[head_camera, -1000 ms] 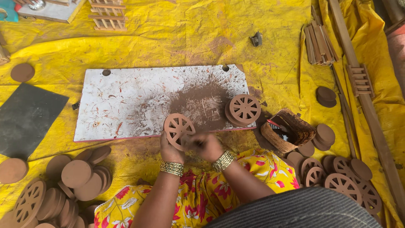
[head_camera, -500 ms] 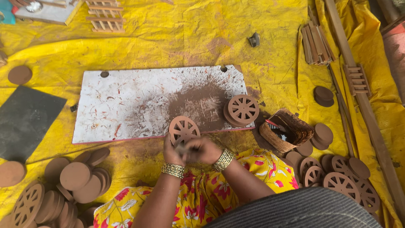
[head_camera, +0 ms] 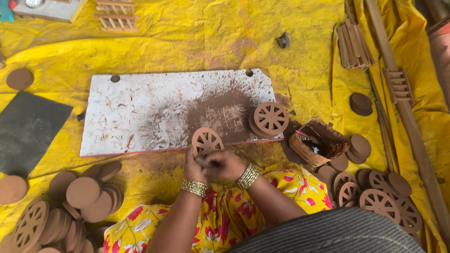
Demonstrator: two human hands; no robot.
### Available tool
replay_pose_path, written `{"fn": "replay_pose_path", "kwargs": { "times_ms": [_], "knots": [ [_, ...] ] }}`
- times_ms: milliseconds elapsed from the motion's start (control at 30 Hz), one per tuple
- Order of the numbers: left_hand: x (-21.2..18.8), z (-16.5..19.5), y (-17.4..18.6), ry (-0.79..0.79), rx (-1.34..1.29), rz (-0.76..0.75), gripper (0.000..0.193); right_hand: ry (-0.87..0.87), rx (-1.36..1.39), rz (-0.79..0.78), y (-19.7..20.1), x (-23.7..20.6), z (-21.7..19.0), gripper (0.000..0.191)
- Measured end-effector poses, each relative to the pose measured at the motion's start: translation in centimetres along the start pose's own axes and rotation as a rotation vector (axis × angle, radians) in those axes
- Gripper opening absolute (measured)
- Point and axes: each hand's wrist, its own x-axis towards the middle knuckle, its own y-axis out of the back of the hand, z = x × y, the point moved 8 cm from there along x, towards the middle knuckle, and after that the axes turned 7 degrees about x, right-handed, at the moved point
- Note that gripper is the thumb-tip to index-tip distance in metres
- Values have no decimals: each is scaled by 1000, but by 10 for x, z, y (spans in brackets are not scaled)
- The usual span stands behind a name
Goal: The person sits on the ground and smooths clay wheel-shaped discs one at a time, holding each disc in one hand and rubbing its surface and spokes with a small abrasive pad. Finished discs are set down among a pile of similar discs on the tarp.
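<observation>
Left hand (head_camera: pixel 193 165) grips the lower edge of a brown spoked clay wheel (head_camera: pixel 206 141), held upright over the near edge of the white board (head_camera: pixel 140 115). Right hand (head_camera: pixel 226 164) is closed around a small tool, too hidden to identify, pressed against the wheel's rim. A stack of finished wheels (head_camera: pixel 270 119) rests on the board's right end; beside it stands a small woven basket (head_camera: pixel 316 142). Plain clay discs (head_camera: pixel 84 194) lie piled at left on the yellow sheet (head_camera: pixel 197 42).

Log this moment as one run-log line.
left hand: holds spoked clay wheel upright | right hand: against wheel's lower edge | white board: finished wheels stacked at right
</observation>
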Motion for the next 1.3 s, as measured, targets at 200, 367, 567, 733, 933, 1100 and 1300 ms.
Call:
{"fn": "replay_pose_path", "kwargs": {
  "times_ms": [200, 367, 567, 733, 933, 1100, 1300],
  "knots": [
    [-6, 5, -8, -5, -43, -41, 51, -56, -342, 409, 43, -5, 2, 22],
    [-18, 6, -18, 38, 13, 39, 43, -250, -273, 675, 86, -16, 23, 20],
    [-13, 33, -26, -44, -129, -165, 45, -291, 1063, 509, 61, -8, 61, 26],
    [-4, 22, -1, 0, 594, 220, 54, -302, 957, 394, 39, -6, 61, 20],
    [-24, -11, -21, 284, 244, -88, 73, -49, 404, 368, 29, -1, 29, 18],
    [-27, -1, -39, 252, 37, -183, 75, -157, -298, 711, 47, -16, 3, 24],
    [-16, 2, -23, 219, 5, -78, 64, 260, -502, 494, 6, -18, -55, 15]
  ]
}}
